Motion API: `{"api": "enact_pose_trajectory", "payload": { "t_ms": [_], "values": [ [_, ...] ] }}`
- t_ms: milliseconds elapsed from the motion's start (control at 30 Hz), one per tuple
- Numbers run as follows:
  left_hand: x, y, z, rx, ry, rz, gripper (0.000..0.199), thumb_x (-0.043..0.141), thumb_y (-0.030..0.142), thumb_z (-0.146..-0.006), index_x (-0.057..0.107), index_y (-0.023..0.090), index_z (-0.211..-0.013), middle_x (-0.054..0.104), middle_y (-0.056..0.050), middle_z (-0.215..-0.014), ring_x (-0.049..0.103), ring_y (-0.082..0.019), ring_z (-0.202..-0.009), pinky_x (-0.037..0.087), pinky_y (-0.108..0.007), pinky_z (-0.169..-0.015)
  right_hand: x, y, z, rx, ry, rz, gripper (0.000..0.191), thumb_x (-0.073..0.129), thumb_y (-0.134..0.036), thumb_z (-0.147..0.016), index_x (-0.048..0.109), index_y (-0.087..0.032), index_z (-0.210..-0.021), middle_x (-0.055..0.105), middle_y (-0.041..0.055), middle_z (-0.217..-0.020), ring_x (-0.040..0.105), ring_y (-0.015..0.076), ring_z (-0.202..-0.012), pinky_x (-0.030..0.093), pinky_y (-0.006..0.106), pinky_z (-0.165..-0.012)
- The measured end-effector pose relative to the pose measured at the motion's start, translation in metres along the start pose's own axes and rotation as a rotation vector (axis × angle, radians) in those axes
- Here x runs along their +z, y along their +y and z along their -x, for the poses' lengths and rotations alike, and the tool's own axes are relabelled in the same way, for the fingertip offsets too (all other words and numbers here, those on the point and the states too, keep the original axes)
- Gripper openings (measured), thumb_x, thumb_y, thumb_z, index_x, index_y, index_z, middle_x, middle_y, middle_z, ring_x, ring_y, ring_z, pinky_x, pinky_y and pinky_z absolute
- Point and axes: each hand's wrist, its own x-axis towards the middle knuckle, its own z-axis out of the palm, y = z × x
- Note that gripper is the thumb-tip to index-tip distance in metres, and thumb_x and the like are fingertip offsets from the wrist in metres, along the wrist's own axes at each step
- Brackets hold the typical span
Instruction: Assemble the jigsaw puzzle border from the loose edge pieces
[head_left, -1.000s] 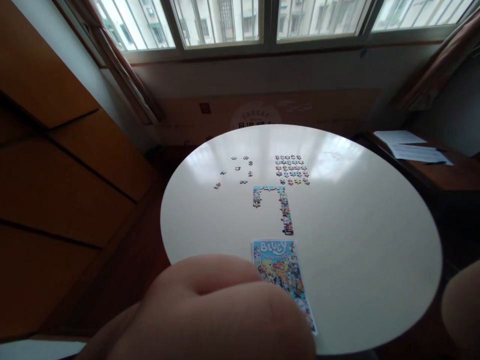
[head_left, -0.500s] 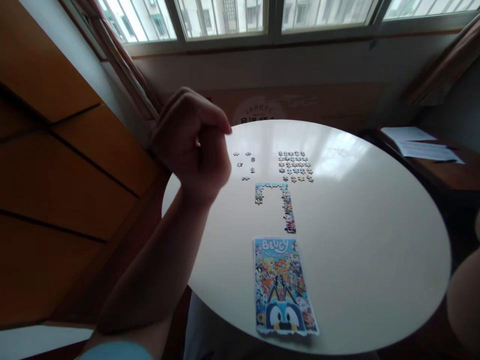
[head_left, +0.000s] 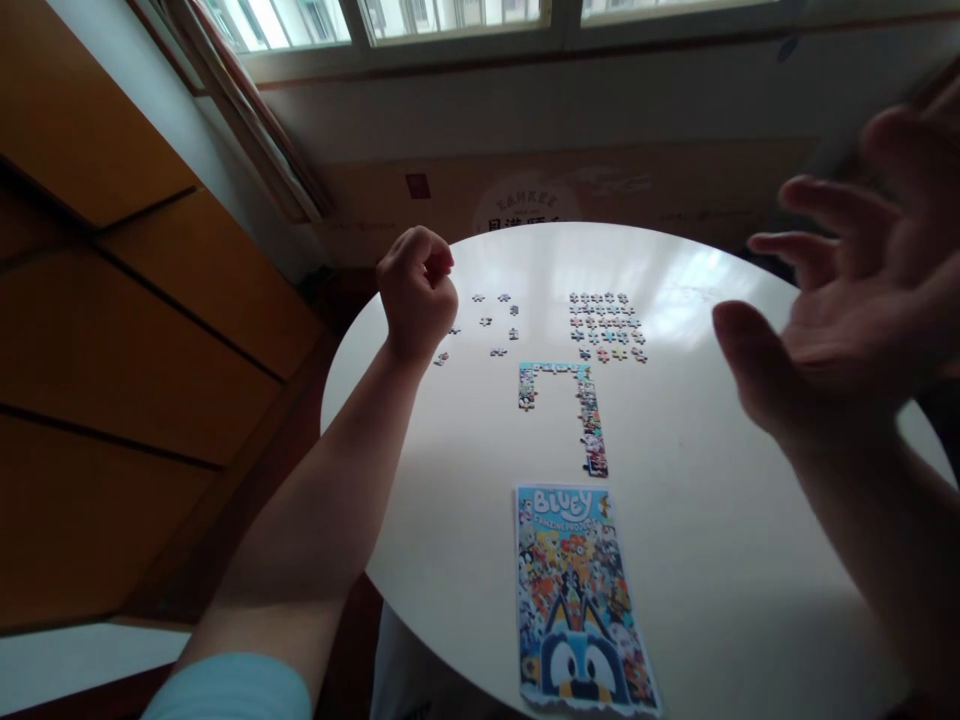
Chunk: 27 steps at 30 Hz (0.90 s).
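Note:
My left hand [head_left: 418,292] is curled into a fist above the far left of the table, with nothing visible in it. Close by it lie several loose jigsaw pieces [head_left: 486,321], some partly hidden behind the hand. On the right my right hand [head_left: 847,270] is raised, fingers spread and blurred, holding nothing. Between the hands, a joined puzzle border [head_left: 592,425] forms a top edge, a short left side and a longer right side. Behind it, more loose pieces [head_left: 606,323] are laid out in rows. A picture sheet [head_left: 574,590] of cartoon dogs lies nearest me.
Everything lies on a white oval table [head_left: 705,540]. Wooden cabinet doors [head_left: 97,380] stand at the left. Past the table are a printed cardboard box [head_left: 615,200], a curtain [head_left: 240,110] and a window [head_left: 457,15].
My left fist has moved away from me and lower, uncovering more loose pieces. My right hand has risen into view from the right edge with fingers spread. The view has tilted down slightly.

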Motion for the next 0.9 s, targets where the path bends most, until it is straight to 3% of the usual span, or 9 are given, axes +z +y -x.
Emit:
{"api": "enact_pose_trajectory", "payload": {
  "t_ms": [67,133,267,500,700,800,900],
  "values": [
    [-0.001,0.000,0.001,-0.030,-0.015,0.028,0.030,0.054,-0.010,-0.064,0.052,0.020,-0.061,0.050,0.002,-0.065,0.054,-0.015,-0.069,0.046,-0.028,-0.066,0.016,0.020,0.008,-0.016,-0.030,0.002,0.085,0.072,-0.053,-0.089,0.024,-0.046,-0.159,0.046,0.0043,-0.151,0.056,0.0313,-0.129,0.055,0.046,-0.099],
    [-0.002,-0.001,0.001,-0.060,-0.022,0.054,0.030,0.053,-0.009,-0.063,0.053,0.020,-0.060,0.051,0.002,-0.063,0.054,-0.014,-0.066,0.045,-0.028,-0.063,0.025,0.040,0.021,-0.014,-0.076,-0.006,0.083,0.071,-0.041,-0.091,0.025,-0.044,-0.160,0.048,0.0081,-0.151,0.058,0.0308,-0.128,0.054,0.046,-0.100],
    [-0.002,-0.006,0.004,-0.042,0.000,0.093,0.030,0.049,-0.010,-0.060,0.054,0.020,-0.060,0.055,0.002,-0.062,0.052,-0.014,-0.062,0.041,-0.028,-0.058,0.032,0.067,0.042,-0.001,-0.130,0.009,0.078,0.068,-0.032,-0.091,0.028,-0.038,-0.158,0.057,0.0116,-0.141,0.062,0.0323,-0.121,0.058,0.050,-0.092],
    [-0.009,-0.024,0.002,-0.134,0.146,-0.022,0.024,0.047,-0.002,-0.064,0.058,0.019,-0.064,0.057,0.002,-0.063,0.055,-0.013,-0.064,0.044,-0.023,-0.061,0.035,0.070,0.047,0.109,-0.075,-0.034,0.070,0.066,-0.020,-0.086,0.043,-0.038,-0.151,0.065,0.0073,-0.129,0.066,0.0288,-0.115,0.058,0.051,-0.094],
    [-0.011,-0.039,-0.002,-0.308,0.244,0.095,0.020,0.042,0.009,-0.070,0.059,0.019,-0.066,0.056,0.000,-0.063,0.052,-0.012,-0.056,0.039,-0.022,-0.049,0.034,0.077,0.050,0.129,0.050,0.112,0.060,0.067,-0.024,-0.086,0.053,-0.036,-0.143,0.063,0.0060,-0.137,0.060,0.0328,-0.126,0.046,0.061,-0.109],
    [-0.012,-0.045,-0.002,-0.347,0.241,0.053,0.021,0.041,0.012,-0.073,0.060,0.019,-0.069,0.059,-0.001,-0.067,0.053,-0.013,-0.058,0.041,-0.023,-0.051,0.033,0.080,0.051,0.123,0.059,0.139,0.055,0.067,-0.028,-0.088,0.054,-0.035,-0.141,0.062,0.0065,-0.138,0.058,0.0334,-0.129,0.044,0.062,-0.111],
    [-0.013,-0.050,-0.002,-0.403,0.125,-0.070,0.025,0.043,0.014,-0.076,0.067,0.019,-0.078,0.065,-0.002,-0.074,0.057,-0.014,-0.064,0.045,-0.025,-0.059,0.033,0.080,0.051,0.120,0.055,0.150,0.050,0.067,-0.030,-0.090,0.055,-0.035,-0.139,0.061,0.0070,-0.139,0.056,0.0336,-0.132,0.044,0.061,-0.112]
  ]
}}
